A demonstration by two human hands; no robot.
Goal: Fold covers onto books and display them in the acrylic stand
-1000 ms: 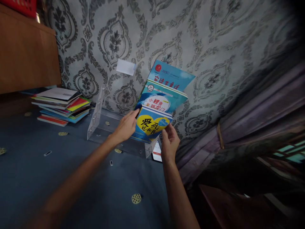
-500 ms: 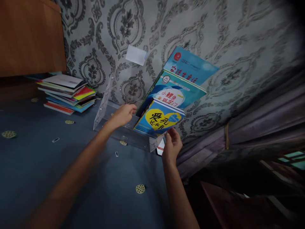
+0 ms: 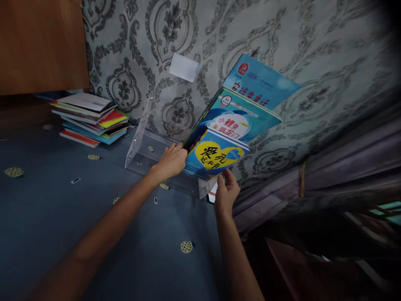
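A clear acrylic rack (image 3: 140, 161) stands on the blue table against the wall. Upright at its right end are a blue book with a yellow heart (image 3: 216, 156), a teal book (image 3: 244, 121) behind it and a taller light-blue book (image 3: 266, 85) at the back. My left hand (image 3: 173, 159) presses against the left edge of the front books, its fingers closed together; their tips are partly hidden. My right hand (image 3: 226, 190) is at the rack's right end, near the lower right corner of the heart book, with fingers curled; what they grip cannot be made out.
A stack of books (image 3: 90, 119) lies on the table (image 3: 94, 209) at the left, below a wooden cabinet (image 3: 40, 46). A phone (image 3: 213, 194) is partly hidden behind my right hand. A tied curtain (image 3: 282, 188) hangs at the right.
My left hand has moved right, from beside the books to their left edge. My right hand stays at the rack's right end. The view has shifted slightly.
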